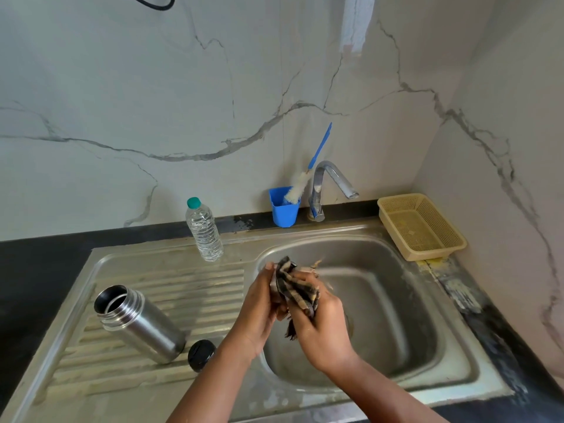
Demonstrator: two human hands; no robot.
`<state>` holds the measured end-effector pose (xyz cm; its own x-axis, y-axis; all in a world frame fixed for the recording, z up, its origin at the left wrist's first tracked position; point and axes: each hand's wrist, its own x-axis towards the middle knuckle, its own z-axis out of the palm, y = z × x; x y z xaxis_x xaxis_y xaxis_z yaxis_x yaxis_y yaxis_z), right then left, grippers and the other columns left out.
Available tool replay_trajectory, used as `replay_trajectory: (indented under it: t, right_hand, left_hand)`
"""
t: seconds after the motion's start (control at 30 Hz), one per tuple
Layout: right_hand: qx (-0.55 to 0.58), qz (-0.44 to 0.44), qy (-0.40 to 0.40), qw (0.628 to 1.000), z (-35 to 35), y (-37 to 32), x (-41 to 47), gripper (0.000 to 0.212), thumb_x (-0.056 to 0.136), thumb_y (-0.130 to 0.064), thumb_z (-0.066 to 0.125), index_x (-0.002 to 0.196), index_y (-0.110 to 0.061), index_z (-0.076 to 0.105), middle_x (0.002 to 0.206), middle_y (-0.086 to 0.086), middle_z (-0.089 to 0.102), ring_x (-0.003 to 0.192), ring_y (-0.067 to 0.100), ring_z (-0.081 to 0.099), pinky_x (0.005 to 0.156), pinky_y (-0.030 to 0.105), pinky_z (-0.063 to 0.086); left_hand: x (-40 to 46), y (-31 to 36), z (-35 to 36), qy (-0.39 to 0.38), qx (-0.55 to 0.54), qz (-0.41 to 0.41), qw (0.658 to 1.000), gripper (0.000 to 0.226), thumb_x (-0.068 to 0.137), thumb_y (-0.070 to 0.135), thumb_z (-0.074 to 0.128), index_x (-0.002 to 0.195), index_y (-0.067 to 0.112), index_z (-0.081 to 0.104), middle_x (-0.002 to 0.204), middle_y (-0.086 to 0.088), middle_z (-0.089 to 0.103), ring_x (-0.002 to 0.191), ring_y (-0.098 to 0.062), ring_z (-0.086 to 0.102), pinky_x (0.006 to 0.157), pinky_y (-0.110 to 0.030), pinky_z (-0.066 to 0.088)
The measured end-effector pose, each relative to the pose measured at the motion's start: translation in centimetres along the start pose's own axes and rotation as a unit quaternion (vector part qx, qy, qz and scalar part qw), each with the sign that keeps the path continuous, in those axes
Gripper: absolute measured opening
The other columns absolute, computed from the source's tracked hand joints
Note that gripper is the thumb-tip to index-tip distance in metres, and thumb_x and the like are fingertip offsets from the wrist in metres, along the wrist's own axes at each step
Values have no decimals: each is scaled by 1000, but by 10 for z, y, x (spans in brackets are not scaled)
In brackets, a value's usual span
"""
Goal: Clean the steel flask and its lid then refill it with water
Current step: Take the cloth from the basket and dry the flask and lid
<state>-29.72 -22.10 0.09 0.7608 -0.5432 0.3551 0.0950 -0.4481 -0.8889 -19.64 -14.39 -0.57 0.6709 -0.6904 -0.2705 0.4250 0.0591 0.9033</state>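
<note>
Over the basin's left edge, both hands (293, 303) clutch a striped cloth (294, 290), flask (137, 323) well apart.

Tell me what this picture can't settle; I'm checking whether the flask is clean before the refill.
- Steel flask, head view: inside is dark shadow; cleanliness unknowable.
- Lid: partly hidden by the left forearm.
- Cloth: bunched between left hand and right hand; whether anything is wrapped inside is hidden.
</note>
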Motion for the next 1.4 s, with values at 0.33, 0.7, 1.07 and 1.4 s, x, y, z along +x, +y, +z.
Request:
replay_trajectory:
  t: [0.33,0.7,1.07,1.4]
  right_hand:
    - [-439,-404,-232,768,-44,33,24,27,85,-10,55,104,-25,66,96,-10,64,102,12,60,119,56,19]
    - [-230,-171,-146,947,-28,27,14,34,66,4,47,79,-26,53,84,-12,56,81,8,53,85,14,37]
    - [420,490,-10,763,-26,-5,2,34,89,-4,45,114,11,61,102,33,69,74,40,70,57,37,57]
    - [154,279,-43,947,-8,-19,-5,20,90,-2,51,82,-4,69,77,19,72,70,32,71,66,46,59]
  left_hand:
    - [0,-5,-7,3,160,-36,986,45,101,47,43,93,7,60,55,0,34,46,-10,29,43,-21,22]
    - [16,9,11,30,304,0,952,37,92,55,52,72,25,63,61,8,62,69,-15,63,68,-33,46]
    - [16,-9,-23,-145,394,86,904,70,75,92,26,117,45,55,90,-13,68,80,-15,68,72,-29,55]
    - [15,-9,-15,-50,252,228,939,48,97,46,36,84,14,69,79,-1,70,80,-14,66,76,-26,48]
